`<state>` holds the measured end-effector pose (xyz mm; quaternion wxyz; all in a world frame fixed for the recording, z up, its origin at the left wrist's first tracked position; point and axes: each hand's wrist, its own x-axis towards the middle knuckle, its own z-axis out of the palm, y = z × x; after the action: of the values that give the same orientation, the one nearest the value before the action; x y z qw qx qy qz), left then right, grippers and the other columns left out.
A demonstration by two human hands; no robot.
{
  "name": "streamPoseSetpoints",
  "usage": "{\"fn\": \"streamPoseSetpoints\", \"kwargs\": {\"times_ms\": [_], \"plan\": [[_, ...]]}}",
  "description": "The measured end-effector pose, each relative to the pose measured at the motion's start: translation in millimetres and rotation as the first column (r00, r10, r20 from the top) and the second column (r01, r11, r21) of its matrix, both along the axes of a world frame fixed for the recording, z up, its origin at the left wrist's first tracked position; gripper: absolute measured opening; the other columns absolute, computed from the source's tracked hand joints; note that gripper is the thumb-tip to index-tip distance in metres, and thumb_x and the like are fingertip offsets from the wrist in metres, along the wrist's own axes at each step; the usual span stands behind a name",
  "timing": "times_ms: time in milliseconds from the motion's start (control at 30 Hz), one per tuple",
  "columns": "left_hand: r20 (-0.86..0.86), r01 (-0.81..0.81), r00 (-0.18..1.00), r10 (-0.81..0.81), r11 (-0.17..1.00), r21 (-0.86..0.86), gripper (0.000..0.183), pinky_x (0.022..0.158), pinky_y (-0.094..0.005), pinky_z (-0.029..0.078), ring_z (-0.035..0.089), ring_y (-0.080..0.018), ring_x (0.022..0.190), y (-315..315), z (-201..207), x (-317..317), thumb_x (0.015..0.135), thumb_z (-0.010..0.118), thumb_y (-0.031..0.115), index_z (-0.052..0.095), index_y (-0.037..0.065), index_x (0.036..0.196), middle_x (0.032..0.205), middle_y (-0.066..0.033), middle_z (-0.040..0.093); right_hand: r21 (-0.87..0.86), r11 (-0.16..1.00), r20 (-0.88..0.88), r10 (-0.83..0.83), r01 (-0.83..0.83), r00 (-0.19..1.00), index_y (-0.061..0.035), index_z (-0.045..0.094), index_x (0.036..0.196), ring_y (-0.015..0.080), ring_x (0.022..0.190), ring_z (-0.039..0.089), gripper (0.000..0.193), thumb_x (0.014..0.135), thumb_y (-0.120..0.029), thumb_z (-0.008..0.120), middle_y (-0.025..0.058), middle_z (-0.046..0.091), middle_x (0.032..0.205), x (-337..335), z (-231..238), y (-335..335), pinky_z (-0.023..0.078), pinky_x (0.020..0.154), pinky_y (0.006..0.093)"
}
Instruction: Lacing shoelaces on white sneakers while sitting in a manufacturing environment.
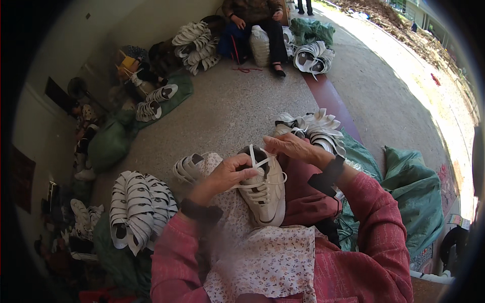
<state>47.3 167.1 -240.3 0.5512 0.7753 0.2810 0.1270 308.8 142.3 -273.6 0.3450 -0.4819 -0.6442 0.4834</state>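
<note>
A cream lace-up sneaker (263,199) rests on my lap, toe toward me. White laces (260,162) cross over its tongue, and a loose loop sticks out on its right side. My left hand (230,174) is closed at the left of the tongue, thumb and fingers pinched at the lace. Beside the shoe's collar, on the far right of it, my right hand (293,146) has its fingers stretched out, with no lace visible in them. A flower-print apron (268,257) covers my lap under the toe.
Bundled white shoe uppers (141,207) stand at my left, with more uppers (323,129) beyond my right hand. Green sacks (411,194) lie at right. Another person (255,10) sits at the far side near further bundles (314,58). Other people sit along the left wall.
</note>
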Motion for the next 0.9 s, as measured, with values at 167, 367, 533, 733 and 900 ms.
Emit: {"fn": "streamPoseSetpoints", "kwargs": {"times_ms": [167, 367, 533, 733, 900], "plan": [[0.198, -0.128, 0.963, 0.181, 0.959, -0.254, 0.02, 0.088, -0.0259, 0.048, 0.061, -0.0085, 0.09, 12.0, 14.6, -45.4, 0.097, 0.063, 0.019, 0.066, 0.007, 0.112, 0.102, 0.0005, 0.067, 0.071, 0.997, 0.011, -0.013, 0.012, 1.0, 0.0086, 0.068, 0.102, 0.0256, 0.09, 0.065, 0.079, 0.099, -0.064, 0.037, 0.0174, 0.07, 0.094, 11.3, -29.6, 9.3, 0.05, 0.084, 0.0352], [0.461, -0.359, 0.748, 0.478, 0.875, -0.325, 0.02, 0.083, -0.0231, 0.048, 0.062, -0.0064, 0.09, 27.4, 49.3, -97.5, 0.096, 0.064, 0.019, 0.066, 0.007, 0.111, 0.102, 0.0013, 0.069, -0.001, 0.998, 0.338, 0.052, -0.056, 0.94, 0.0059, 0.066, 0.107, 0.0392, 0.106, 0.064, 0.082, 0.098, -0.067, 0.031, 0.0275, 0.067, 0.106, -1.7, -23.7, 5.3, 0.048, 0.09, 0.0423], [0.359, -0.332, 0.864, 0.355, 0.935, -0.126, 0.021, 0.085, -0.0229, 0.045, 0.06, -0.0062, 0.09, 22.9, 68.8, -112.5, 0.094, 0.067, 0.021, 0.068, 0.006, 0.109, 0.101, 0.0015, 0.069, -0.044, 0.988, 0.392, 0.152, -0.146, 0.907, 0.0051, 0.065, 0.11, 0.0406, 0.105, 0.064, 0.076, 0.099, -0.064, 0.035, 0.0288, 0.066, 0.106, -11.4, -22.3, 13.4, 0.047, 0.091, 0.0433], [0.216, -0.393, 0.899, 0.381, 0.92, 0.013, 0.019, 0.074, -0.022, 0.048, 0.058, -0.0047, 0.081, 6.7, 90.2, -127.9, 0.093, 0.068, 0.022, 0.067, 0.005, 0.101, 0.091, 0.0028, 0.067, -0.047, 0.959, 0.285, 0.281, -0.279, 0.916, 0.0032, 0.056, 0.129, 0.0294, 0.106, 0.063, 0.058, 0.097, -0.044, 0.052, 0.0219, 0.067, 0.11, -4.5, -27.0, 17.5, 0.046, 0.094, 0.036], [0.131, -0.434, 0.893, 0.431, 0.901, -0.007, 0.02, 0.072, -0.0215, 0.048, 0.059, -0.0048, 0.079, -5.9, 97.6, -155.7, 0.092, 0.069, 0.021, 0.066, 0.003, 0.1, 0.09, 0.0018, 0.067, 0.013, 0.96, 0.378, 0.254, -0.28, 0.89, 0.0026, 0.06, 0.121, 0.0382, 0.096, 0.065, 0.045, 0.088, -0.027, 0.053, 0.026, 0.067, 0.1, -17.5, 0.3, 3.8, 0.049, 0.086, 0.0423]]}}
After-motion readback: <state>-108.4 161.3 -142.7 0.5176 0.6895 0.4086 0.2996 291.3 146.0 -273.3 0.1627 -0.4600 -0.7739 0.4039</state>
